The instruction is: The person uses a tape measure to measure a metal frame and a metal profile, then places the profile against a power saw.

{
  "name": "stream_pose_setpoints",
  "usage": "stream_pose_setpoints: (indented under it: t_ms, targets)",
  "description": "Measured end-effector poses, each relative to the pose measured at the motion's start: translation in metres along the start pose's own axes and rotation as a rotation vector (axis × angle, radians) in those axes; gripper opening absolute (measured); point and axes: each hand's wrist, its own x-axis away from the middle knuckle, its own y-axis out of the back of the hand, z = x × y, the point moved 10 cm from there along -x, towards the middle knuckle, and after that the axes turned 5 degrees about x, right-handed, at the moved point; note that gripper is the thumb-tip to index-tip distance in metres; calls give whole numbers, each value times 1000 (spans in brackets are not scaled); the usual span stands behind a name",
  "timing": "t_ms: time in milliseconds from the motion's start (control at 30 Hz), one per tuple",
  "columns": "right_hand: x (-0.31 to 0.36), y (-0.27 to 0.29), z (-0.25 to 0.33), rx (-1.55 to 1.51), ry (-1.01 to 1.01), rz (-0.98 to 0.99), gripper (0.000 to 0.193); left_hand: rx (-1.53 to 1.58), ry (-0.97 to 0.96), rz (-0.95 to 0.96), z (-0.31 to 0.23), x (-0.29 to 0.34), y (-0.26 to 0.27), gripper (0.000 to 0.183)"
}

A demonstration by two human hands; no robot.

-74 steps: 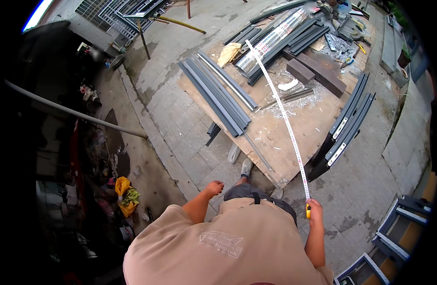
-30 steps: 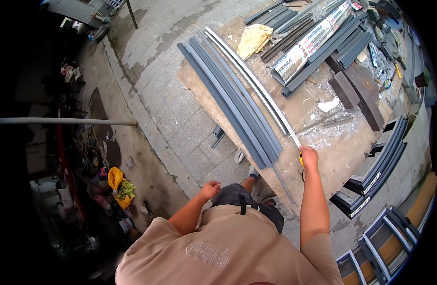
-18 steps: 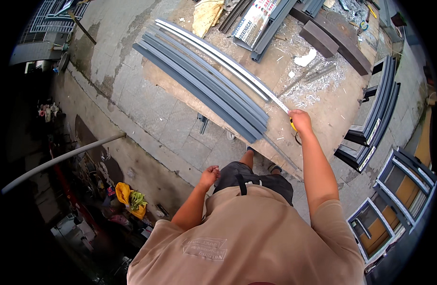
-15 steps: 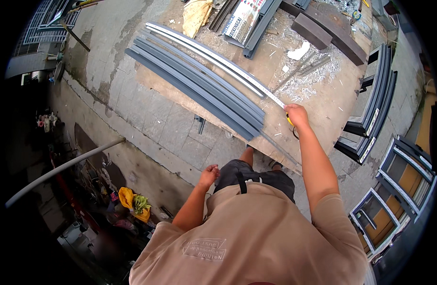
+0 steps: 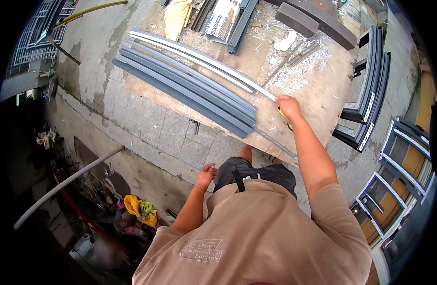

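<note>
My right hand (image 5: 289,107) is closed around a yellow tape measure (image 5: 281,112) above the wooden work board, a small dark loop hanging below it. From that hand the white tape blade (image 5: 265,91) runs up and left along a pale metal profile (image 5: 213,63). Beside this lie several long grey profiles (image 5: 182,90), side by side near the board's front edge. My left hand (image 5: 206,175) hangs in front of my dark shorts, fingers loosely bent and apart, with nothing visible in them; part of its palm side is hidden.
On the board (image 5: 313,111) lie metal shavings (image 5: 299,71), thin strips (image 5: 292,61), brown blocks (image 5: 297,20), a yellowish cloth (image 5: 177,19) and a wrapped bundle (image 5: 224,21). Dark window frames (image 5: 370,95) stand at the right. A grey pole (image 5: 68,185) juts in at left.
The view has shifted slightly, so the board and profiles sit a little further left. My right hand still grips the tape measure near the profile end; my left hand stays by my shorts.
</note>
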Motion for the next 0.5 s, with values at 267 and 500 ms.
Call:
stream_pose_setpoints:
  t_ms: [267,500]
  targets:
    - [-12,-2,-7,12,17,-14,33,-21,15,-3,-4,0,0,39]
    - [-20,-8,-11,-3,7,-2,33,-6,-74,6,-35,2,-10,40]
